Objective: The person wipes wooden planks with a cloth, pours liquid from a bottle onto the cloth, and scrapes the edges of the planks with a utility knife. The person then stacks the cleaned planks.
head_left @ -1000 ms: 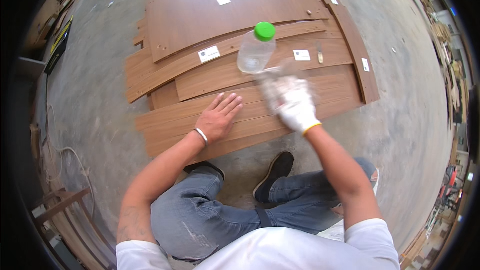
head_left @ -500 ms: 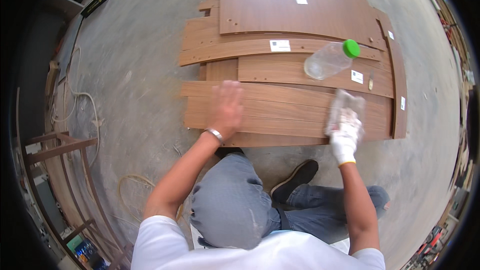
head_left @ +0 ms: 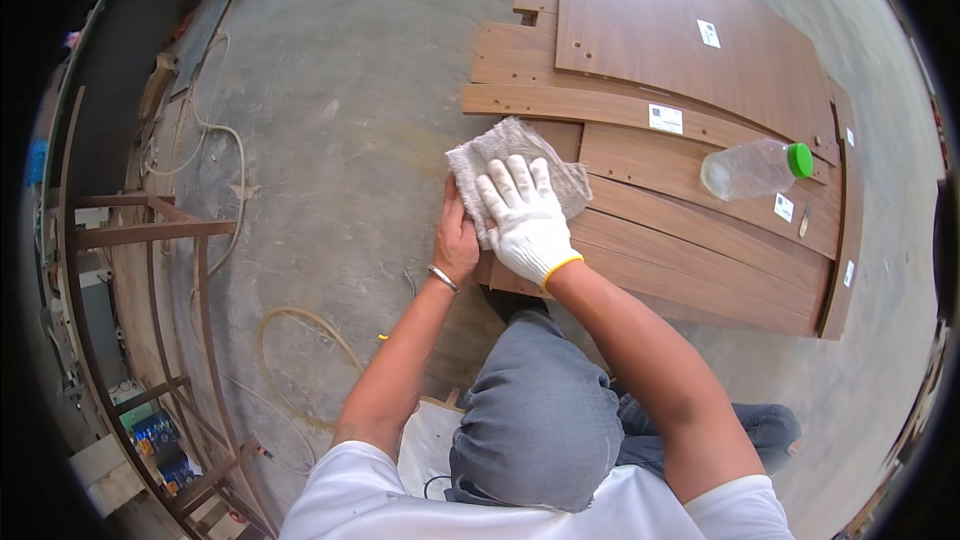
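My right hand [head_left: 522,210], in a white knit glove with a yellow-edged cuff, lies flat with its fingers spread on a greyish-pink cloth [head_left: 573,180]. The cloth covers the left ends of the near brown wood-look boards [head_left: 690,250]. Bare and wearing a silver bracelet, my left hand [head_left: 457,238] rests against those board ends, beside the cloth. Its fingers are stretched out along the edge, with the cloth partly over them. To the right, a clear plastic bottle [head_left: 745,172] with a green cap lies on its side on the boards.
A wider brown panel [head_left: 680,10] with a white label lies at the far side of the stack. A small pale-handled tool [head_left: 804,222] lies right of the bottle. On the left stand a brown metal frame [head_left: 150,238] and a pale cable [head_left: 240,155] on the concrete floor.
My right hand has swept the cloth left along the near boards to their left ends. My left hand has moved from the board tops to the end edge. The view has shifted left.
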Demonstrator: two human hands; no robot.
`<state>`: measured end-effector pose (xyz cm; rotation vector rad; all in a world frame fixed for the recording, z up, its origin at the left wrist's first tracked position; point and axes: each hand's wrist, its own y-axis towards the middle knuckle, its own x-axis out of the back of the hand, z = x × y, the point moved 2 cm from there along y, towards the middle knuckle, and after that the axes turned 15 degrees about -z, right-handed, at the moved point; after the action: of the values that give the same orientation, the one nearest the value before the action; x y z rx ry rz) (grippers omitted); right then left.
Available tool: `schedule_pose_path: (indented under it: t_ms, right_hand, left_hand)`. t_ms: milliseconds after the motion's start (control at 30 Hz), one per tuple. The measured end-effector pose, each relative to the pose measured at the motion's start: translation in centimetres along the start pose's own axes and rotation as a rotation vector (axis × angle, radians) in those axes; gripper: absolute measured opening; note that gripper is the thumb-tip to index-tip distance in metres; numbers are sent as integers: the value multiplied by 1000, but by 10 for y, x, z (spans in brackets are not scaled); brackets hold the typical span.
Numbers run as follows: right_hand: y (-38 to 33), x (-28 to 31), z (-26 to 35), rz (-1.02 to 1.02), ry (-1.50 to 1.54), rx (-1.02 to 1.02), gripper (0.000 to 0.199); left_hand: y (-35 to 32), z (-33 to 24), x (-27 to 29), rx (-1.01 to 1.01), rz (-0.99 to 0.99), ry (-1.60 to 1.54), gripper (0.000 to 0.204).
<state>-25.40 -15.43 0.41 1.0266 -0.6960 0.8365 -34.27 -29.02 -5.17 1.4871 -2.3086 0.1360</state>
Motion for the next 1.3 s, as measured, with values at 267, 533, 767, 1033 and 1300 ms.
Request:
schedule_pose_path:
  t_ms: [267,533,767,1033,1300]
  right_hand:
    - [-66,98,-28,132,40,151,51]
    - [-203,171,-95,249,-343,-308,74]
    - [-117,107,-43,239,-195,-196,70]
    - [-32,18,17,-109,69,9,57]
    - [-116,130,-45,94,-109,-175,52]
  left_hand:
    - [-7,21,2,159,-85,-323,73]
    - [-8,26,10,331,19,-384,58]
    - [-6,18,2,314,38,-334,53]
    - [1,34,5,428,68,-242,40]
    - [-1,20,6,300,49,-233,47]
